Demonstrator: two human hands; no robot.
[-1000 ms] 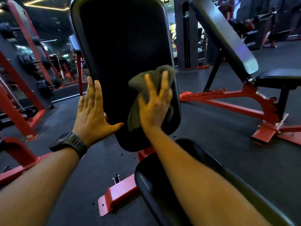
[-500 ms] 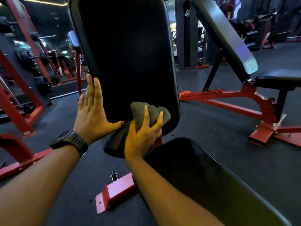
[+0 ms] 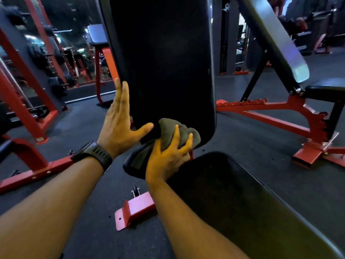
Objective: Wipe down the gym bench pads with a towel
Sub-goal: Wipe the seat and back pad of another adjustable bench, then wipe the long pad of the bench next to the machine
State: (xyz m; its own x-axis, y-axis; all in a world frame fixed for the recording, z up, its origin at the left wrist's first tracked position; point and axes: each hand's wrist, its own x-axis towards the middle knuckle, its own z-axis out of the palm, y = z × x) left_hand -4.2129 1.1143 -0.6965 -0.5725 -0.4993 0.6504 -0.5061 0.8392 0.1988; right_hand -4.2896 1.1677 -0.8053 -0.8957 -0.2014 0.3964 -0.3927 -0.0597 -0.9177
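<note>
A black back pad (image 3: 168, 58) stands nearly upright in front of me. Its black seat pad (image 3: 239, 199) slopes toward the lower right. My right hand (image 3: 168, 157) grips a bunched olive-green towel (image 3: 179, 131) and presses it against the bottom end of the back pad. My left hand (image 3: 121, 120), with a black watch on the wrist, lies flat with fingers straight against the back pad's left edge, thumb stretched across the pad face. The pad's lower left corner is partly covered by the towel.
The bench's red steel foot (image 3: 134, 208) lies on the dark rubber floor below my arms. A second incline bench (image 3: 276, 43) with a red frame (image 3: 280, 109) stands to the right. Red racks with weight plates (image 3: 37, 57) fill the left side.
My right hand has dragged the towel down the back pad from its middle to its bottom end. My left hand has slid closer onto the pad's left edge.
</note>
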